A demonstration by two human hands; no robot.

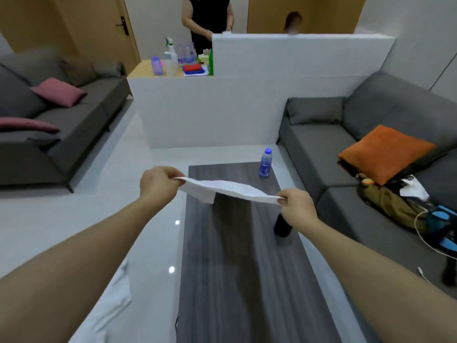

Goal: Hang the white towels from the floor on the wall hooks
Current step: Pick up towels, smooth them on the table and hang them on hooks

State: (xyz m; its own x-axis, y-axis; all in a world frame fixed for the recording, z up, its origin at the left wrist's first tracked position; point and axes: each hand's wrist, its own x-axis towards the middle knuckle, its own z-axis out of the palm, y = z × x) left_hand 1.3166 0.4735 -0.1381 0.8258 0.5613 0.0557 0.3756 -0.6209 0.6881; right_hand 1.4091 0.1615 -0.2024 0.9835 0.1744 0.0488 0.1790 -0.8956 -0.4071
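Note:
A white towel (227, 189) is stretched flat between both hands above the dark wooden coffee table (237, 280). My left hand (159, 183) pinches its left edge and my right hand (298, 209) pinches its right corner. One corner of the towel droops toward the table. Another white towel (108, 308) lies on the glossy floor at the lower left, partly hidden by my left forearm. No wall hooks show in the head view.
A blue-capped water bottle (265, 162) and a dark bottle (282, 225) stand on the table. Grey sofas (61, 125) (329, 144) flank it; the right one holds an orange cushion (385, 152) and bags. A white partition (247, 95) stands ahead, with a person (206, 18) behind it.

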